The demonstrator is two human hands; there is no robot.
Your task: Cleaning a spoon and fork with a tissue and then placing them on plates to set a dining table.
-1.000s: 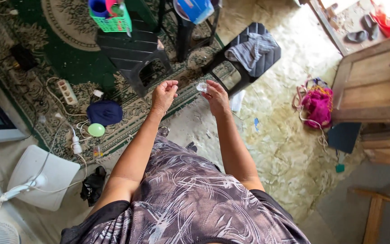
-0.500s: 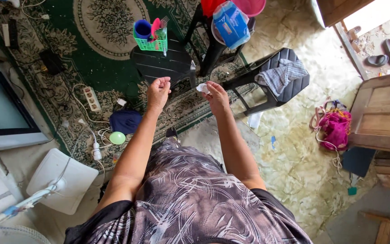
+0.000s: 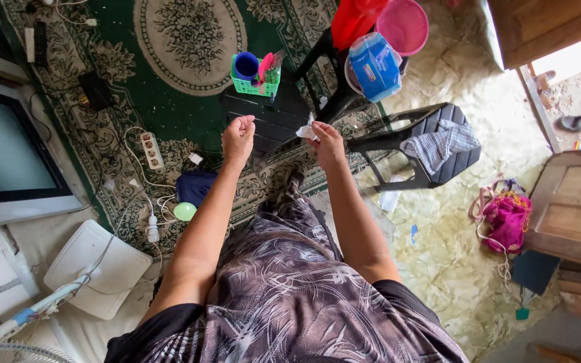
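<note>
Since half a second ago the hands have barely moved relative to each other; what changed is mostly the view, which tipped so the floor clutter slid down and right. Left hand [image 3: 238,138] stays raised, fingers [image 3: 245,122] pinched narrow on something too thin to make out (possibly a thread, can't confirm). Right hand [image 3: 325,142] keeps its fingers closed on a small white scrap [image 3: 306,131], which sits just left of the fingertips, in the gap between the two hands. Hands are near each other but not touching, same spacing as before, so I read this as one continuing two-handed hold, not a new step. Beyond the fingers, on the floor: black plastic stool [image 3: 274,117] directly past both hands, green basket [image 3: 255,79] with a blue cup further out, second black stool [image 3: 432,144] with grey cloth to the right of the right fingers. Green carpet [image 3: 169,94] under the left side.
</note>
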